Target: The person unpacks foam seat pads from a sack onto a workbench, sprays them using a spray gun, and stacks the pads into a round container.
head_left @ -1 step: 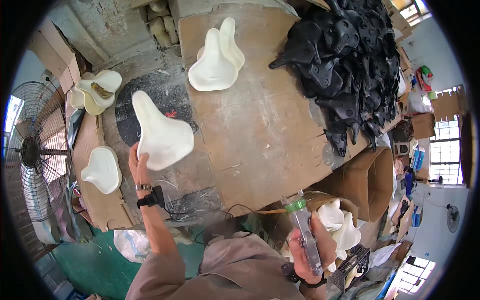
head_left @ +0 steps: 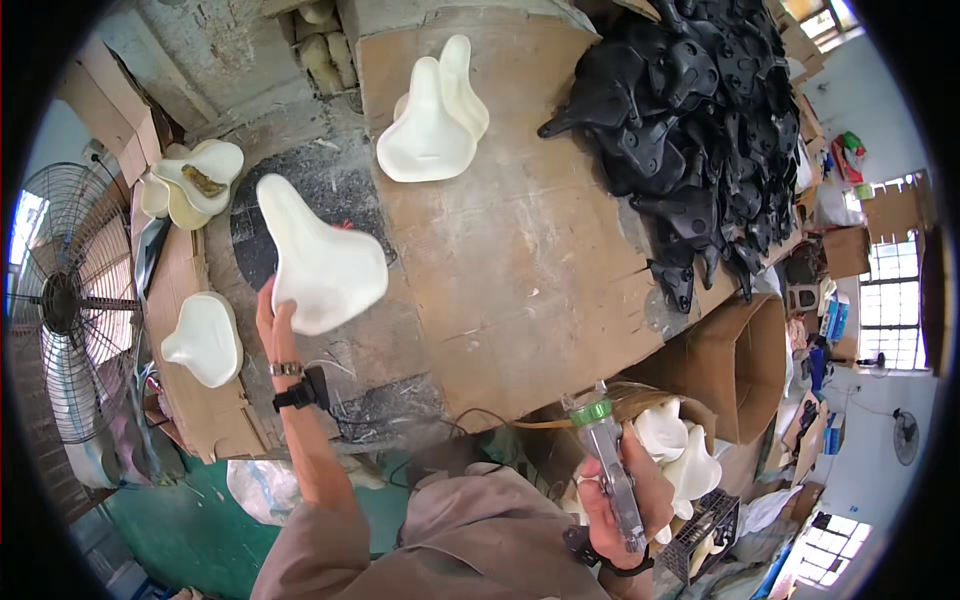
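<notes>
In the head view, the left hand (head_left: 272, 325) pinches the lower left edge of a white saddle-shaped piece (head_left: 325, 270), thumb on top; the other fingertips are hidden beneath. The piece is over the left part of the worktable, its narrow nose pointing away; whether it touches the surface cannot be told. It partly covers a dark patch (head_left: 255, 225) and a small red scrap (head_left: 348, 225).

The fingers of the right hand (head_left: 652, 488) are wrapped around a clear, tube-like tool (head_left: 618, 480) with a green ring (head_left: 592, 412); the grip covers part of it.

Two overlapping white seats (head_left: 427, 140) lie on the cardboard (head_left: 500, 270), beside a heap of black seat shells (head_left: 680, 130) cut off at the top. A lone white seat (head_left: 207, 340) lies left, near a fan (head_left: 62, 302). A cable (head_left: 482, 412) runs by the near edge, its ends unclear. White pieces (head_left: 692, 466) at lower right are half hidden by the right hand.
</notes>
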`<state>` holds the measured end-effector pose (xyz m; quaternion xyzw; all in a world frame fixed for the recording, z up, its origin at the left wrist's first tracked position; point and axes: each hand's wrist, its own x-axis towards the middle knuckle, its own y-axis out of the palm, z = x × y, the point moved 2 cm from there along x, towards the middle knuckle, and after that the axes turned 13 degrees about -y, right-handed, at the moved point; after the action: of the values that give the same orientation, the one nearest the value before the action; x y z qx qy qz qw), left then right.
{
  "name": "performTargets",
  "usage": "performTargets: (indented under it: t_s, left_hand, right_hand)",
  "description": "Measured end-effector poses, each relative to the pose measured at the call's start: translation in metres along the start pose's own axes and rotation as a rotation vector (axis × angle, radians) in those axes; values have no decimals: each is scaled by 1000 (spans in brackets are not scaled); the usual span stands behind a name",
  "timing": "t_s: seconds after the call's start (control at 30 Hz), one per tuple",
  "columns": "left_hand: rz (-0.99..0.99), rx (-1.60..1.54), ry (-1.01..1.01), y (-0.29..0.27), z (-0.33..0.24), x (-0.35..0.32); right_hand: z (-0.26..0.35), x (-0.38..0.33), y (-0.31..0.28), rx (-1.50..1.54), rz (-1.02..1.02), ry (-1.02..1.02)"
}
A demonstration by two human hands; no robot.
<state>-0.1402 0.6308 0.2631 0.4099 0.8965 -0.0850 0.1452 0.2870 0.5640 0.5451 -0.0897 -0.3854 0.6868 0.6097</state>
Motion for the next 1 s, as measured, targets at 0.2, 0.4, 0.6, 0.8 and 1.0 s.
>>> performTargets:
  t_s: [0.2,0.4,0.6,0.8,1.0]
  left_hand:
    - [137,-442,-88,32,-5,80]
    - [341,-549,-214,99,6,156]
    - [327,278,503,247,18,188]
    - [334,219,136,232,39,219]
    - [255,299,154,182,34,155]
  right_hand:
    - [4,-12,-5,-55,-48,15]
    - [-6,-16,-5,94,105,242]
    - [-12,-20,1,88,25,270]
    - [-6,-20,10,156,70,257]
    - [-4,-24,13,174,132,305]
